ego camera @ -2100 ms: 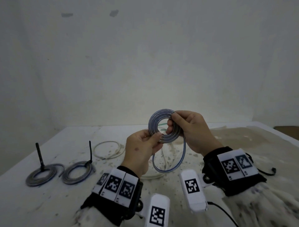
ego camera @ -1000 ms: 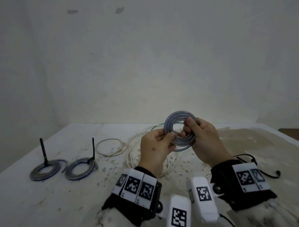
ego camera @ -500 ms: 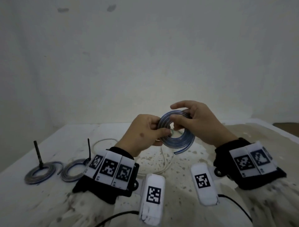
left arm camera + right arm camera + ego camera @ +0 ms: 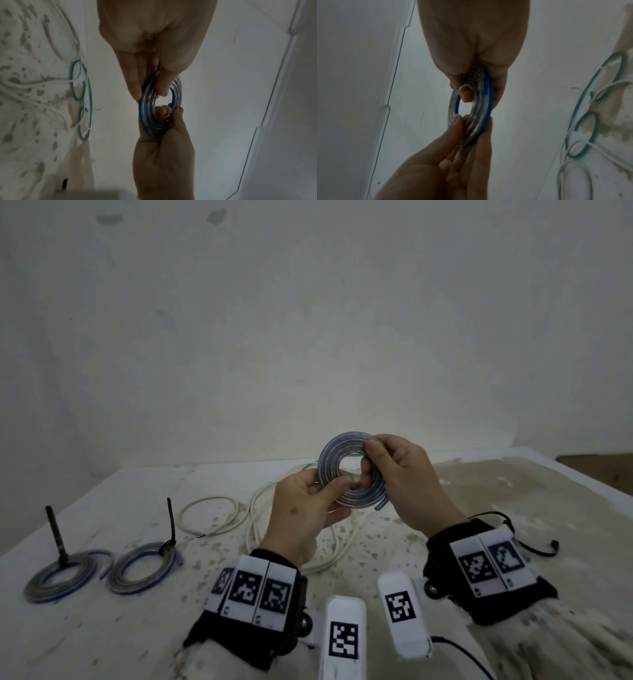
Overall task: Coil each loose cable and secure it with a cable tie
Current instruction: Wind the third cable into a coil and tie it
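A flat coil of clear cable with a blue stripe (image 4: 347, 470) is held upright above the table, a short free end poking out at its lower right. My left hand (image 4: 329, 491) pinches its lower left rim, thumb in front. My right hand (image 4: 371, 460) pinches the right rim, thumb through the hole. In the left wrist view my left hand (image 4: 148, 93) grips the coil (image 4: 145, 108) from above and my right hand (image 4: 169, 112) from below. The right wrist view shows the right hand (image 4: 482, 98) on the coil (image 4: 485, 102), the left hand (image 4: 473, 123) below.
Two tied coils (image 4: 61, 577) (image 4: 144, 573) lie at the table's left, each with a black tie standing up. Loose white cables (image 4: 209, 518) and a thin green cable (image 4: 80, 94) sprawl mid-table under my hands. The stained table (image 4: 102, 628) meets a plain wall behind.
The loop of cable that hung below the coil has been wound in; only a short end sticks out now. Both hands have kept hold, shifting their pinch around the rim.
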